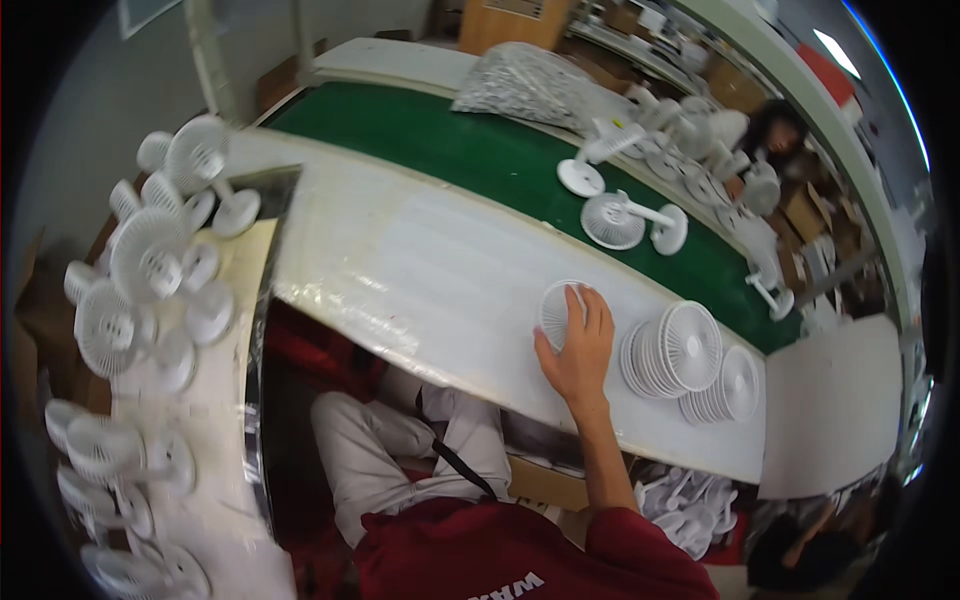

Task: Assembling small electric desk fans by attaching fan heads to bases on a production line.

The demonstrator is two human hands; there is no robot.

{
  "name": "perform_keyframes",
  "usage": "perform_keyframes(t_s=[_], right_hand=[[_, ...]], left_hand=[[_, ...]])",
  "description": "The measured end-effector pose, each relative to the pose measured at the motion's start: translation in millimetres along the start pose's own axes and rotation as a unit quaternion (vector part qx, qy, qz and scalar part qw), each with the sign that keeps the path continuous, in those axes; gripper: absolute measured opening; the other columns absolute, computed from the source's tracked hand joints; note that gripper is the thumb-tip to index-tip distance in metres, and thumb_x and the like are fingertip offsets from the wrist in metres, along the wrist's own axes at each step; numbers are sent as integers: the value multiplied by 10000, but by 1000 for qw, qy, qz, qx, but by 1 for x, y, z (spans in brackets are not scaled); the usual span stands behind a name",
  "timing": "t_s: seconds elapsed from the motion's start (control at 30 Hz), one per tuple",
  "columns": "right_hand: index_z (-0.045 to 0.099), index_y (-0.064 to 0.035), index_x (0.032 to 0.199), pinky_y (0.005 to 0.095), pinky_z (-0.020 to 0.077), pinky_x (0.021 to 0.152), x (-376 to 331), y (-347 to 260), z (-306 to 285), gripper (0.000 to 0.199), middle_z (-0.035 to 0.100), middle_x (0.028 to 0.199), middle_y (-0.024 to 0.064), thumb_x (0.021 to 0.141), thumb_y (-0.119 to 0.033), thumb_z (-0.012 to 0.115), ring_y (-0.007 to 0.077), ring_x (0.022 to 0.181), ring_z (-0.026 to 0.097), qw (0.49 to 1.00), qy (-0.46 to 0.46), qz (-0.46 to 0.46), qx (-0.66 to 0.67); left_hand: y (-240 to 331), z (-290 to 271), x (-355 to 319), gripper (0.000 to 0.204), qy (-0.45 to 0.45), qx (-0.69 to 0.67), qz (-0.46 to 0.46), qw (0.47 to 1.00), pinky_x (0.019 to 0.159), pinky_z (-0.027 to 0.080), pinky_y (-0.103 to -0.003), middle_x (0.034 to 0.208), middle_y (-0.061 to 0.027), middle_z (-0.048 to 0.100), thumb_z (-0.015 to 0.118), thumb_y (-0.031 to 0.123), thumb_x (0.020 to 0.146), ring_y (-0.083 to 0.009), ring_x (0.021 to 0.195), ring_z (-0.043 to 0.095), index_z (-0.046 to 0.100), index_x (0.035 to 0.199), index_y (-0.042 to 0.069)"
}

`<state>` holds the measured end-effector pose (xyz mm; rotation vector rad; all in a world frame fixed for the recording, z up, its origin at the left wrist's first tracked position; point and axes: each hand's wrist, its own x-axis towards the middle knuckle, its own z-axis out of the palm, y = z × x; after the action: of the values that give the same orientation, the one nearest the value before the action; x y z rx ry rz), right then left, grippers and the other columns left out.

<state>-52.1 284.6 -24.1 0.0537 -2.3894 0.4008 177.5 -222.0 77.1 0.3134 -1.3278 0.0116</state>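
My right hand [582,345] reaches out over the white worktable [420,260]. Its thumb and fingers are curled over a round white slatted fan grille [558,305], which lies at the table's surface and is partly hidden by the hand. Just right of the hand stands a stack of the same white grilles [690,345], its top one tilted toward me. A second, lower stack of grilles [738,385] leans beside it, near the table's right end. My left hand does not show.
Behind the table runs a green conveyor belt [400,125] carrying white desk fans [613,222]. More assembled fans [150,255] crowd a side table at left. A clear plastic bag [520,85] lies beyond the belt. White parts [690,510] fill a container below. Another person sits at far right.
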Motion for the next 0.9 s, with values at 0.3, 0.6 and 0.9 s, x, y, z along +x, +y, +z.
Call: perform_keyframes(t_s=[0.3,0.6,0.9], right_hand=[[534,-69,1364,541,345,1094,-39,36,35,677,418,1426,270,863,-502,679,515,1322,361,977,-124,109,-131],[624,-61,1194,485,455,960,6,-5,82,531,582,1210,187,833,-434,734,409,1135,543,998,-20,-9,67],[587,-23,1189,311,529,620,-11,-3,77,422,711,924,115,831,-156,767,214,692,673,910,-156,226,311]], left_hand=[[239,177,-181,216,-654,-423,-105,618,684,473,-296,868,-81,613,643,5,750,-223,742,572,671,963,30],[393,297,-210,298,-579,-595,91,550,687,481,-305,876,-74,620,647,6,743,-216,741,582,647,1039,42],[594,349,-222,654,-581,-459,208,640,870,527,-454,1233,-122,603,691,227,817,-375,1017,645,425,1413,188]])
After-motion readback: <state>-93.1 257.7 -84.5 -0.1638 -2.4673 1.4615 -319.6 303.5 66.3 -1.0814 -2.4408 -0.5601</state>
